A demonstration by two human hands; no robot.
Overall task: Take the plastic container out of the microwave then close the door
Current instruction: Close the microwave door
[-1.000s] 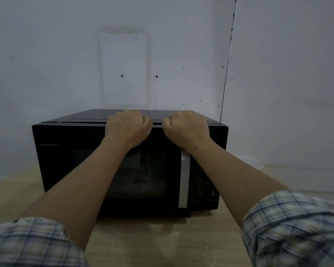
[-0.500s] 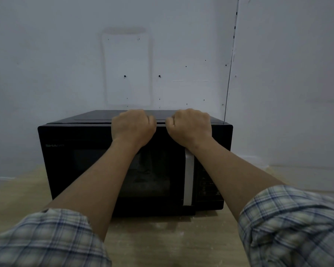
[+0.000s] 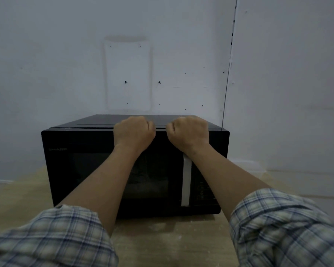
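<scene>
A black microwave (image 3: 77, 166) stands on a wooden table, its door shut, with a silver handle (image 3: 185, 185) at the door's right side. My left hand (image 3: 133, 132) and my right hand (image 3: 189, 132) are both closed into fists, side by side in front of the microwave's top front edge. Neither hand holds anything. Something pale shows dimly through the dark door window (image 3: 152, 182); I cannot tell what it is. No plastic container is clearly visible.
The wooden tabletop (image 3: 162, 237) extends in front of and to both sides of the microwave. White walls (image 3: 66, 74) rise close behind it and on the right, meeting in a corner. The control panel (image 3: 202, 189) sits right of the handle.
Both fists stay at the microwave's top front edge. The whole view has drifted slightly, so the microwave sits a little further right in the frame.
</scene>
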